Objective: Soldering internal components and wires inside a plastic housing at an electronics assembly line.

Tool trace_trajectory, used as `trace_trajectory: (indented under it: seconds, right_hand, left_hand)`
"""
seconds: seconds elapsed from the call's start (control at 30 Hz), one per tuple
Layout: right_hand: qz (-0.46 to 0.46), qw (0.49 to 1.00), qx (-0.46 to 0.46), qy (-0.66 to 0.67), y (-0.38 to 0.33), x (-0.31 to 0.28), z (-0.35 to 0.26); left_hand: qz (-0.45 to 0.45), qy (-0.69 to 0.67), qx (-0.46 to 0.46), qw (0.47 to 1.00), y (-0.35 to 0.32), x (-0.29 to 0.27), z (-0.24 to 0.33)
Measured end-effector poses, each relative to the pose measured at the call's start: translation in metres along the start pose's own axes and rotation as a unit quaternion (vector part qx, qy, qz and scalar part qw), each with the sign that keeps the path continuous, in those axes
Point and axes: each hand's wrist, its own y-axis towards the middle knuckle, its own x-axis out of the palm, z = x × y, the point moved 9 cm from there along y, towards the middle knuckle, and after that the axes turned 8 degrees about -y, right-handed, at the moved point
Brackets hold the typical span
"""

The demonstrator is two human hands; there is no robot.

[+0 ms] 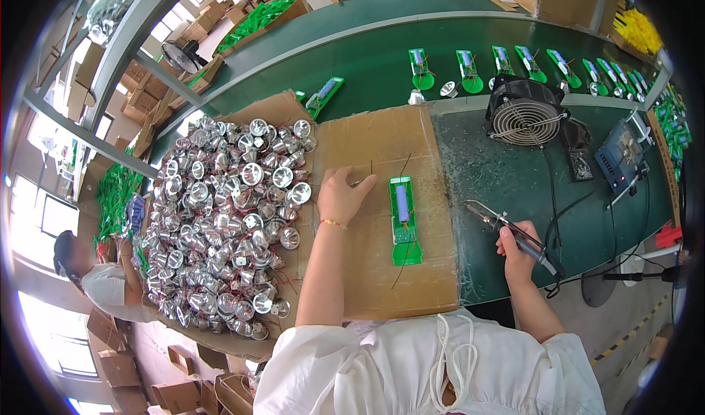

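My left hand (341, 196) rests over the brown cardboard mat (367, 283), its thumb stretched apart from the fingers and nothing visible in its grasp. Just beyond the thumb, a short dark wire (371, 167) stands out against the mat. To the right of that hand lies a green plastic housing (406, 253) holding a blue cylindrical battery (402, 204) and a small green circuit board (404, 233). Thin dark wires stick out at its top and bottom. My right hand (516, 252) grips a soldering iron (537, 250), whose tip points up and left, apart from the housing.
Left of the mat, many silver reflector cups (220, 224) with red wires are heaped on cardboard. A black fan (524, 118) and a blue soldering station (620, 157) stand at right. Several green housings (466, 70) line the far bench. A co-worker (110, 283) is at far left.
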Motion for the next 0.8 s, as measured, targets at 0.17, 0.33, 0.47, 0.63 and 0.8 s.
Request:
trace_trajectory:
  seconds: [0.17, 0.33, 0.47, 0.63, 0.8]
  right_hand:
    - [-0.004, 1.0, 0.012, 0.016, -0.005, 0.0, 0.002]
    - [-0.014, 1.0, 0.013, 0.012, -0.005, -0.001, 0.003]
    - [-0.019, 1.0, 0.005, 0.005, -0.009, 0.0, -0.009]
    - [-0.171, 0.979, -0.093, 0.053, -0.029, 0.047, -0.049]
    - [-0.18, 0.979, -0.097, -0.026, -0.039, 0.064, -0.048]
  left_hand:
    - [-0.066, 0.143, -0.038, 0.987, 0.026, 0.028, 0.017]
    - [-0.006, -0.028, 0.02, 0.999, 0.0, 0.013, 0.018]
    - [-0.074, -0.271, -0.099, 0.955, -0.069, 0.006, 0.01]
    - [-0.081, -0.228, -0.078, 0.967, -0.126, 0.01, 0.023]
    - [-0.056, -0.201, 0.004, 0.978, -0.126, 0.012, 0.03]
